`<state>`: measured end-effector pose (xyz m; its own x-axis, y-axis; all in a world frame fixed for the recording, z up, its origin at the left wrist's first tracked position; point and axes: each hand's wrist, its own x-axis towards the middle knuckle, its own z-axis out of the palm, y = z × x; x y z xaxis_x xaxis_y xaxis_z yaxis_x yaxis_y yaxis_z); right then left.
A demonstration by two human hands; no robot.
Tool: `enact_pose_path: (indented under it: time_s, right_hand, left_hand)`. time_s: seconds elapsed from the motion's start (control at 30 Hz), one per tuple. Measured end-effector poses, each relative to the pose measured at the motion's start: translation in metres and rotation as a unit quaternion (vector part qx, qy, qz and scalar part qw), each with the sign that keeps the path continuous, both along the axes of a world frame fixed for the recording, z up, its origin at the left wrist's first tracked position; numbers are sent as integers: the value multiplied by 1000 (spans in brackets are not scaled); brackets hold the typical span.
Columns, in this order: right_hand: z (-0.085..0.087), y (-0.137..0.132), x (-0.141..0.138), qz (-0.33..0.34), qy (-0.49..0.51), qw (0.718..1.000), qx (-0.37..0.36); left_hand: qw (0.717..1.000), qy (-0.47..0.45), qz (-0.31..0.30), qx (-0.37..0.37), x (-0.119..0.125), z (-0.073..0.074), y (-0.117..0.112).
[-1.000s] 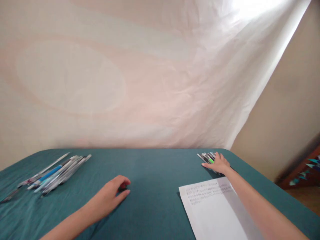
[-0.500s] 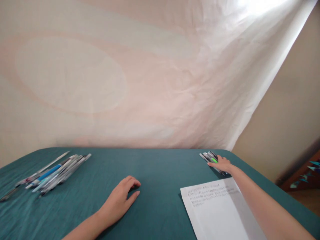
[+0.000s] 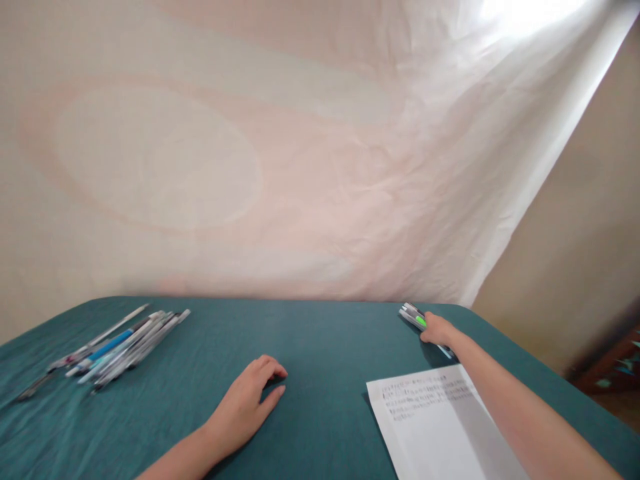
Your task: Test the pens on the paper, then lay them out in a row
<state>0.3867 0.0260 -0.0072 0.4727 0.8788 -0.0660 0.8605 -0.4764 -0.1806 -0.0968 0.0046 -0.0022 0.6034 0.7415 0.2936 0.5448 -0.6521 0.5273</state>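
Observation:
My left hand (image 3: 247, 407) lies palm down on the teal tablecloth (image 3: 330, 333) near the middle, fingers loosely bent and apart, with nothing in it. My right hand (image 3: 437, 330) reaches to the far right corner. It rests on a small bunch of pens (image 3: 413, 315), one with a green part, and its fingers are drawn together over them. A pen shaft sticks out from under the hand toward me. A white sheet of paper (image 3: 430, 427) with several lines of small print at its top lies under my right forearm.
A larger pile of pens (image 3: 120, 343), white, grey and blue, lies fanned out at the table's far left. A creased pale cloth (image 3: 300, 167) hangs behind the table. The table's right edge drops off beside the paper, toward a beige wall.
My right hand's fingers have drawn in from spread to bunched over the right-hand pens. My left hand has slid a little right and forward and flattened out.

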Motion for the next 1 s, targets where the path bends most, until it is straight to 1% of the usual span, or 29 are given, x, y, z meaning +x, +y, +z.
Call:
enact_pose_path:
  time_s: [0.1, 0.17, 0.27, 0.3, 0.33, 0.37, 0.4, 0.47, 0.5, 0.53, 0.57, 0.6, 0.63, 0.67, 0.7, 0.73, 0.77, 0.8, 0.83, 0.87, 0.9, 0.93, 0.97, 1.0]
  right_hand:
    - [9, -1, -24, 18, 25, 999, 31]
    - [16, -3, -50, 44, 53, 996, 59]
    - [23, -8, -112, 110, 112, 983, 96]
    - [24, -12, -137, 144, 145, 973, 105]
    - [25, -17, -164, 177, 217, 952, 124]
    - [26, -23, -191, 197, 277, 931, 135]
    - [26, -31, -218, 223, 328, 907, 142]
    - [27, -46, -266, 265, 414, 857, 151]
    - [28, -53, -286, 284, 447, 833, 159]
    - [29, -59, -303, 306, 467, 814, 159]
    - [30, -65, -317, 322, 476, 802, 163]
    - [31, -69, -328, 334, 475, 797, 166]
    - [32, -73, -336, 342, 467, 798, 167]
    - [32, -76, -341, 346, 455, 803, 168]
    - [32, -80, -344, 350, 440, 810, 165]
    - [32, -83, -345, 356, 426, 816, 160]
    - [32, -87, -344, 370, 412, 819, 151]
    - [31, -91, -342, 390, 400, 817, 139]
    - [30, -96, -339, 413, 389, 814, 123]
    - [27, -100, -335, 435, 379, 810, 106]
    - [24, -104, -330, 453, 369, 807, 88]
    - [20, -108, -326, 465, 362, 805, 70]
    - [16, -111, -322, 470, 357, 805, 56]
    - [10, -113, -318, 472, 355, 806, 45]
  left_hand:
    - [1000, -12, 3, -8, -2, -1, 1]
    - [999, -27, 6, -29, -1, -1, 1]
    - [992, -67, 10, -103, 6, 4, -5]
    - [986, -90, 11, -140, 11, 7, -9]
    - [976, -117, 11, -185, 18, 11, -14]
    - [959, -149, 14, -242, 25, 15, -19]
    - [933, -189, 25, -306, 34, 19, -25]
    - [862, -282, 27, -420, 51, 27, -34]
    - [826, -332, 25, -455, 58, 30, -36]
    - [791, -372, 44, -484, 64, 31, -37]
    - [757, -402, 94, -507, 67, 31, -37]
    - [725, -418, 154, -526, 69, 30, -36]
    - [698, -433, 190, -537, 68, 28, -34]
    - [679, -447, 206, -544, 66, 25, -31]
    - [668, -455, 214, -549, 62, 22, -29]
    - [663, -458, 212, -554, 56, 19, -27]
    - [667, -453, 201, -557, 50, 17, -24]
    - [684, -436, 194, -551, 41, 16, -21]
    - [720, -401, 192, -533, 32, 17, -17]
    - [767, -353, 192, -499, 21, 19, -11]
    - [829, -279, 226, -428, 8, 23, -4]
    - [889, -170, 261, -334, -7, 28, 6]
    - [902, -129, 285, -298, -23, 35, 16]
    - [906, -105, 305, -273, -40, 42, 28]
